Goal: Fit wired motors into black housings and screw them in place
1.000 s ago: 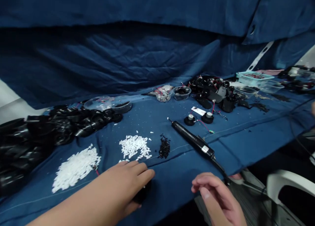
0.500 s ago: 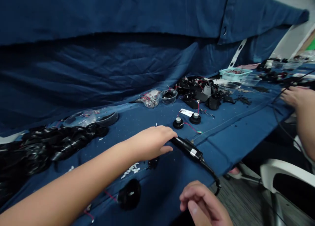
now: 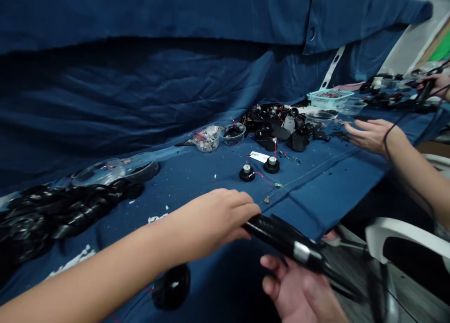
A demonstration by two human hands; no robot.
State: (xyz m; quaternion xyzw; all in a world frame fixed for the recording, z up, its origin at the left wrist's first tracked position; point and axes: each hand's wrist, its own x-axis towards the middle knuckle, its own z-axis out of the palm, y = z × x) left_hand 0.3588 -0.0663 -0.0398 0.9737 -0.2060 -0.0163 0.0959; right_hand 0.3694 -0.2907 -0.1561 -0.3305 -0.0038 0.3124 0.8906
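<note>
My left hand (image 3: pixel 218 220) is closed round the front end of a black pen-shaped electric tool (image 3: pixel 288 242) and holds it lifted off the blue cloth. Below the tool's rear part is my right hand (image 3: pixel 298 292), palm up with fingers curled loosely; whether it touches the tool is unclear. The tool's cable (image 3: pixel 372 285) trails off to the right. A round black part (image 3: pixel 172 285) with a red wire lies on the cloth under my left forearm.
Black ring parts (image 3: pixel 52 215) are heaped at left, clear dishes (image 3: pixel 116 170) behind them. Two small round parts (image 3: pixel 258 169) and a black pile (image 3: pixel 281 126) lie mid-table. Another person's hand (image 3: pixel 369 135) reaches in at right. A white chair (image 3: pixel 404 241) stands nearby.
My left hand moved from the near cloth to the tool, gripped it and lifted it toward me. My right hand turned palm up beneath it. Another person's hand came in from the right.
</note>
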